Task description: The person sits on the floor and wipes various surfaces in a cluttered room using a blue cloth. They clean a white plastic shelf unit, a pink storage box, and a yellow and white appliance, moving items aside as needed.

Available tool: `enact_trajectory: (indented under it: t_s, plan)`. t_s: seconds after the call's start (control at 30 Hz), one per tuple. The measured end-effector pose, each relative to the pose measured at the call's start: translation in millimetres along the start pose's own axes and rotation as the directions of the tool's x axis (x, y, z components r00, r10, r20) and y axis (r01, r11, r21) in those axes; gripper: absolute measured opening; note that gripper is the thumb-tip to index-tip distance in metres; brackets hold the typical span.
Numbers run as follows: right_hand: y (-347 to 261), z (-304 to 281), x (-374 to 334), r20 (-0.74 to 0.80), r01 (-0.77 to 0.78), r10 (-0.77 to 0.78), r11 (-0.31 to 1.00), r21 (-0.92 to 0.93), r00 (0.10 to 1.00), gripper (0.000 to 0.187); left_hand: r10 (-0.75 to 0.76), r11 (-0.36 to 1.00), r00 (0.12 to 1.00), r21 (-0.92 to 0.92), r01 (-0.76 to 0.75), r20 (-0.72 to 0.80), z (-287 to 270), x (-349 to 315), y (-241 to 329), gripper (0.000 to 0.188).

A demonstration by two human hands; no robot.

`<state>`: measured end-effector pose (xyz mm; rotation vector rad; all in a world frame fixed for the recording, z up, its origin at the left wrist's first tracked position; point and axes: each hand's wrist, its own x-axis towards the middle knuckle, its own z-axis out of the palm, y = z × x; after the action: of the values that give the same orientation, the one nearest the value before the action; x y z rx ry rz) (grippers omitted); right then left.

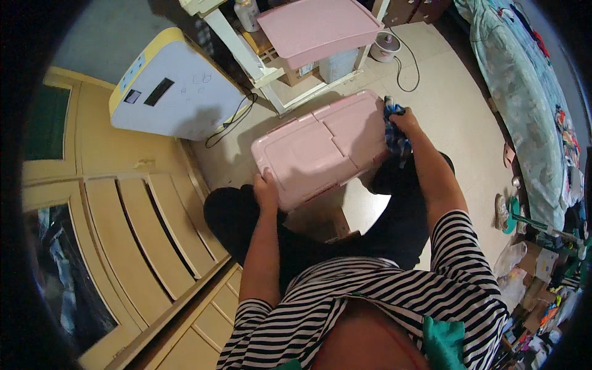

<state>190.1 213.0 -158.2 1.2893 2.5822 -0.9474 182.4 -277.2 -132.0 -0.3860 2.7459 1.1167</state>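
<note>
A pink plastic storage box [314, 145] with a closed, hinged lid is tilted in front of my knees. My left hand [266, 192] grips its left end, with the thumb over the lid's edge and the other fingers partly hidden. At the box's right end, my right hand [406, 122] is closed on a blue-and-black checked cloth [398, 139]. Part of the cloth hangs down along that end, touching or very close to the box.
A white board with a yellow edge [179, 92] leans at the back left, cables beside it. Behind the box stands a shelf [237, 49] with a pink lid-like tray [320, 28]. A small corded pot [385, 47] sits on the floor. Drawers [145, 228] line the left; a bed [524, 111] the right.
</note>
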Motion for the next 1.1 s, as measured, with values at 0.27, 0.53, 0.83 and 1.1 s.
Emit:
enact_trajectory:
  t_s: [0.27, 0.53, 0.83, 1.1]
  plan:
    - [27, 72, 28, 0.017, -0.202, 0.202, 0.978, 0.051, 0.979, 0.077, -0.059, 0.996, 0.998, -0.065, 0.059, -0.007, 64, 37, -33, 0.036]
    - [24, 108, 56, -0.052, -0.115, 0.118, 0.991, 0.063, 0.992, 0.062, 0.199, 0.98, 0.979, -0.002, -0.2, 0.042, 123, 63, -109, 0.04]
    - [43, 115, 87, -0.115, 0.036, -0.018, 0.987, 0.157, 0.993, 0.05, -0.322, 0.818, 0.741, -0.222, 0.531, 0.589, 137, 66, -88, 0.045]
    - [34, 108, 57, -0.323, 0.046, 0.099, 0.909, 0.415, 0.941, 0.03, -0.537, 0.552, 0.614, -0.309, 0.775, 0.579, 166, 70, -133, 0.031]
